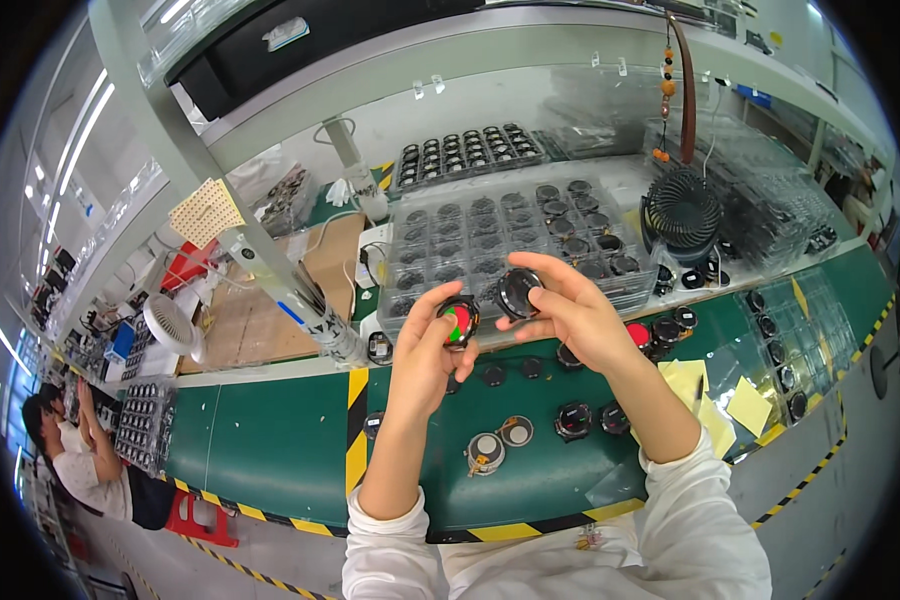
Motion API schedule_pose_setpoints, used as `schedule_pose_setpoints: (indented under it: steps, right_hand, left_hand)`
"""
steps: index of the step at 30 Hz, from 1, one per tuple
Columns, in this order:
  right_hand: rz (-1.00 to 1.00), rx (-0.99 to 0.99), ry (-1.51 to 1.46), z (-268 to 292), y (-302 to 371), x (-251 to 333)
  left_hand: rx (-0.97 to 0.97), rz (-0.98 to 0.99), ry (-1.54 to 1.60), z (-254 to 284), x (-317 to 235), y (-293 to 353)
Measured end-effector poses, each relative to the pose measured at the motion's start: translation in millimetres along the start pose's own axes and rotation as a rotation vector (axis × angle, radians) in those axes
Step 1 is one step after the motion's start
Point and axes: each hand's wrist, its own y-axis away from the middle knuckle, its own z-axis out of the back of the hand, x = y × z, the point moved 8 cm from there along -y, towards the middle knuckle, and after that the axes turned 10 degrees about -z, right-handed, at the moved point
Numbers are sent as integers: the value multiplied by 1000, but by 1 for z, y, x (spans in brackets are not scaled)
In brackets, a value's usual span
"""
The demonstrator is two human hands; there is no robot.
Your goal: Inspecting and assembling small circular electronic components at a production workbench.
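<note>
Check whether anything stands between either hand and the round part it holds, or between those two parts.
Nothing visible does. The left hand directly grips the red-and-green-faced round part, and the right hand grips the black round part. The two parts are apart, with no other object seen between them.

Device (459, 323) — red and green, tape (357, 430) — yellow-black striped

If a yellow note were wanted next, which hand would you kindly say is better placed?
Probably the right hand: the yellow notes lie on its side, farther from the left hand. Both are occupied, though: the right holds a round black part.
</note>
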Motion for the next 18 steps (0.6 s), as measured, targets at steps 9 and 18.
schedule_pose_setpoints:
  steps: [9,18]
  right_hand:
    - [-63,-15,-6,9,-9,-18]
    - [-142,-9,-38,6,-11,-37]
  left_hand:
    - [21,79,57,1,9,-1]
    - [-30,98,37,0,9,0]
